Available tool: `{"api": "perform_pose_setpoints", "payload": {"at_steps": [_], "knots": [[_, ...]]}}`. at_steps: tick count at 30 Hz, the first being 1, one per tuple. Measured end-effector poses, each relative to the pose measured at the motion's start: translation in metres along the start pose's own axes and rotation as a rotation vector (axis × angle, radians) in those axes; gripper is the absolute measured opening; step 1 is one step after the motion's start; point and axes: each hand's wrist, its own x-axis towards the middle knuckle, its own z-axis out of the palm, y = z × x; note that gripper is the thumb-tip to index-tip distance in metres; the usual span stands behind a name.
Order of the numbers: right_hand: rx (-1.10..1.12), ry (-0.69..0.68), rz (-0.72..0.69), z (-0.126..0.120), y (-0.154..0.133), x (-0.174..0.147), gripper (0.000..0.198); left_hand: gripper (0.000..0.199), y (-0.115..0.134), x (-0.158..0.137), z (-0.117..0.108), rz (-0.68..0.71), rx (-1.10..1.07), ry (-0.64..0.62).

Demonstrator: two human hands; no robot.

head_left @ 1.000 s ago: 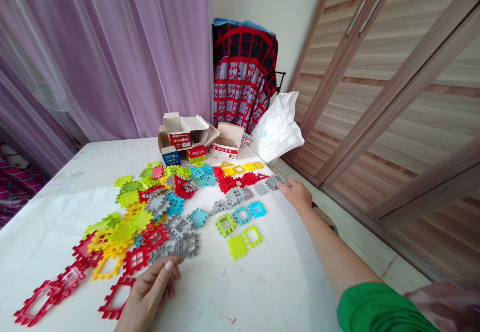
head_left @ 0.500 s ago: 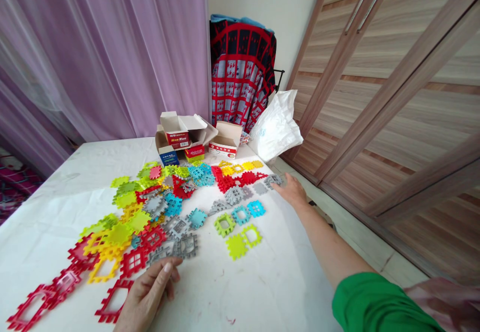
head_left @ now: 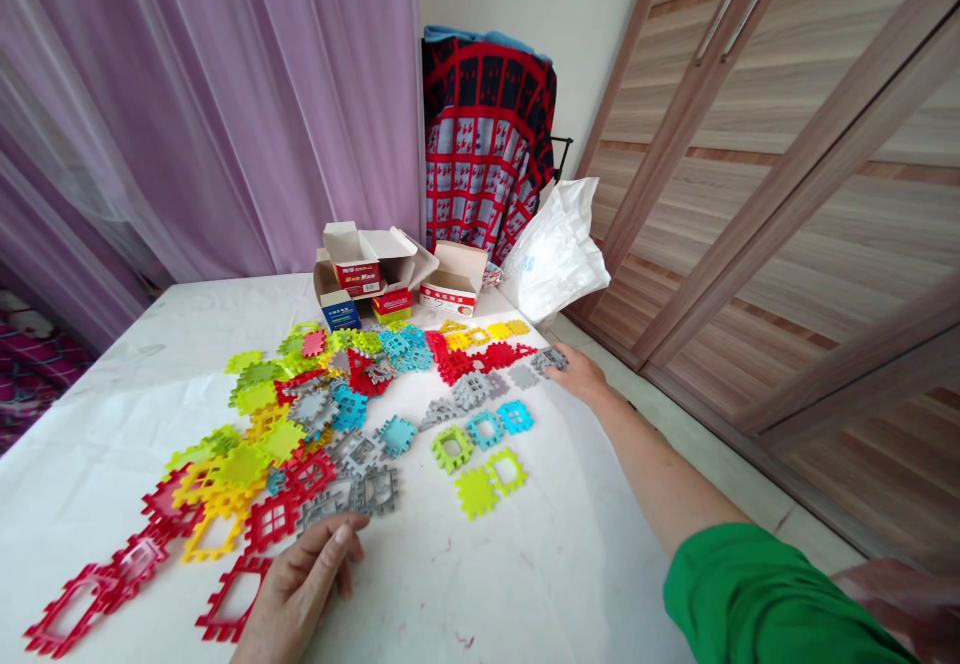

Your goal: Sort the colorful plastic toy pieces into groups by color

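**Reaching for a grey tile at the far edge**

Fingertips of the right hand (head_left: 581, 376) touch the grey tile (head_left: 551, 359), apparently not yet pinched. The left hand (head_left: 296, 589), fingers loosely together, rests by the grey pieces (head_left: 360, 494). Next, likely: pinch, lift.

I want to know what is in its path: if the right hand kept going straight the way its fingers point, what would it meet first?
The right hand points left across the table; its fingertips already touch a grey tile. Next in line, likely the red tiles, though depth is unclear.

Bright green short sleeve (head_left: 757, 594) on the right arm, bare forearm, left hand (head_left: 296, 594) unadorned.
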Motion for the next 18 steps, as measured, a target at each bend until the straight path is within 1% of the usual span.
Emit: {"api": "perform_pose_setpoints", "payload": {"at_steps": [4,6,8,10,12,13,14,15,18], "knots": [[-0.007,-0.025,-0.023,-0.004,-0.001,0.000,0.054,0.054,-0.001,0.001,0.000,0.016,-0.019,-0.008],[-0.010,0.005,-0.029,-0.007,-0.002,-0.004,0.056,0.054,-0.003,0.000,0.000,0.016,-0.040,-0.013],[0.003,0.108,-0.048,-0.008,-0.007,-0.012,0.051,0.055,-0.005,-0.001,0.000,0.005,-0.067,-0.012],[0.062,0.261,-0.090,-0.008,-0.018,-0.026,0.042,0.056,-0.006,-0.001,-0.001,-0.003,-0.107,0.002],[0.167,0.380,-0.155,-0.005,-0.036,-0.047,0.036,0.055,-0.006,-0.001,-0.004,0.000,-0.165,0.033],[0.225,0.403,-0.192,-0.003,-0.048,-0.060,0.034,0.053,-0.005,0.000,-0.006,0.009,-0.202,0.060],[0.279,0.405,-0.233,0.001,-0.062,-0.073,0.032,0.052,-0.004,0.000,-0.008,0.021,-0.245,0.095],[0.321,0.378,-0.297,0.004,-0.077,-0.086,0.031,0.051,-0.003,0.001,-0.011,0.035,-0.290,0.141],[0.423,0.281,-0.543,0.018,-0.127,-0.124,0.028,0.047,0.002,0.004,-0.022,0.082,-0.410,0.309]]}}
